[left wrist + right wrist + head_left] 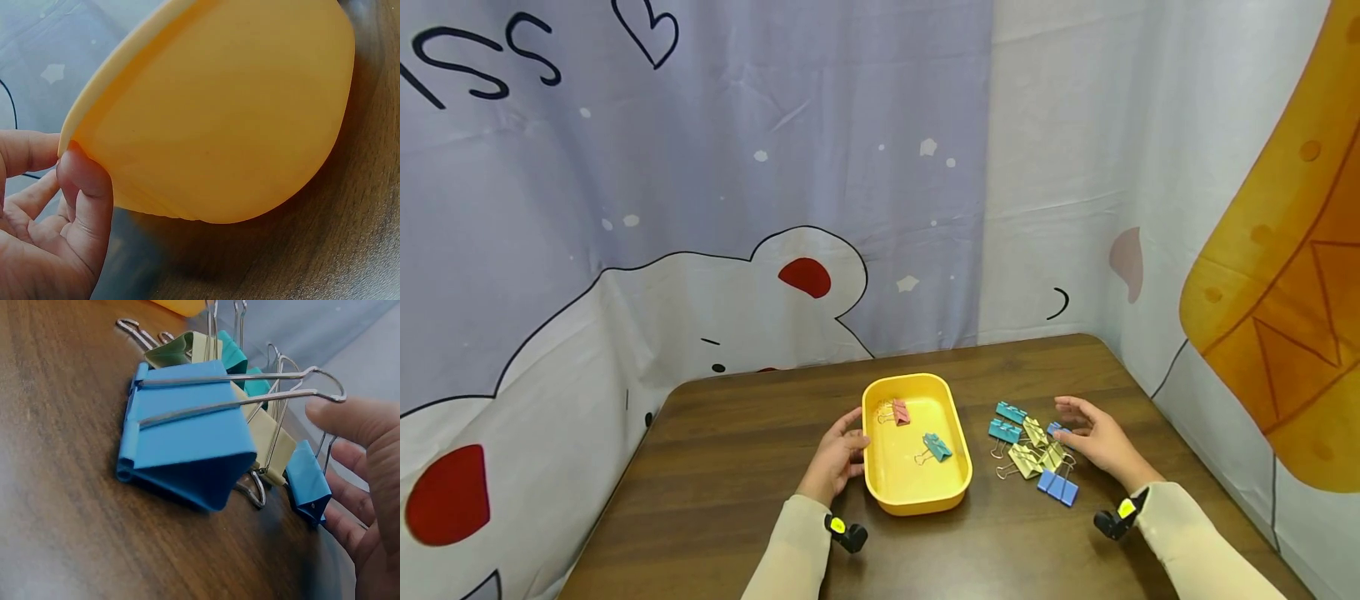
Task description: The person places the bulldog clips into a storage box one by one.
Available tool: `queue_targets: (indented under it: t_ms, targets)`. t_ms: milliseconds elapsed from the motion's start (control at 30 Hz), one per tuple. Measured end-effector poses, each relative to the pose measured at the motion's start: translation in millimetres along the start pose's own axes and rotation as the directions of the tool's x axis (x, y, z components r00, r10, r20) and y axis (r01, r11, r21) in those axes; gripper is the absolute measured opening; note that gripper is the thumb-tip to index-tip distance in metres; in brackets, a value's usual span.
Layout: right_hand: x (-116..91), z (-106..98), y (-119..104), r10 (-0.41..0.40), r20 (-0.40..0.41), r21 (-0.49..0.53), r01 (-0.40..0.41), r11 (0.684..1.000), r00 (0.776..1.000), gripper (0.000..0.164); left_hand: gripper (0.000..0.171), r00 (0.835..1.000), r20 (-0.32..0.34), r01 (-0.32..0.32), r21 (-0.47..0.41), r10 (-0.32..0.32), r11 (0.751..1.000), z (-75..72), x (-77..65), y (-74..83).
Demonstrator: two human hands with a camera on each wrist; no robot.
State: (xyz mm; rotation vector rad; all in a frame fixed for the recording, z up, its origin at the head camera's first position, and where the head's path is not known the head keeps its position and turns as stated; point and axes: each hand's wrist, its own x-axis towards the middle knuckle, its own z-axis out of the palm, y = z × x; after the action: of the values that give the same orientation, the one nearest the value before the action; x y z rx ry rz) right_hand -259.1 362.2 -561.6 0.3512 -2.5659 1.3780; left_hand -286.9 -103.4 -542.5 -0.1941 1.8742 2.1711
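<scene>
On the brown wood-grain table (722,467) we see a yellow, round-cornered plastic tray (898,482) holding one pink metal binder clip (901,412) and one teal one (937,447). Our left hand (837,454) pinches its rim; our right hand (1101,437), fingers apart, reaches a blue metal binder clip (308,481) beside the mixed clip pile (1024,460); contact we cannot tell.

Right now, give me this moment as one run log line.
left grip: pinches tray | right grip: at blue clip, contact unclear | in tray: red clip, teal clip | on table: other clips
</scene>
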Motion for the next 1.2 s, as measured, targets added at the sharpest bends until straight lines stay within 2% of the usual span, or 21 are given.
queue_targets:
  t_ms: [333,600,933,1200]
  targets:
    - [-1.8,4.8,1.6,-0.031,-0.016,-0.008,0.031,0.999,0.999,0.057,0.063,1.000,0.006,-0.007,0.003,0.007,1.000,-0.1,-1.5,0.9]
    - [-0.8,6.4,4.4,0.009,-0.032,-0.050,-0.011,0.999,0.999,0.055,0.063,1.000,0.003,-0.002,0.006,0.002,1.000,0.4,-2.2,1.5]
    - [-0.2,5.7,6.0,0.015,-0.056,-0.045,-0.017,0.999,0.998,0.058,0.063,1.000,0.005,-0.001,0.008,0.001,1.000,0.1,-1.4,1.0]
    - [1.4,-0.1,5.6,-0.009,-0.115,-0.078,0.000,0.997,0.993,0.058,0.063,1.000,0.000,-0.003,0.014,0.003,1.000,0.1,0.0,0.4]
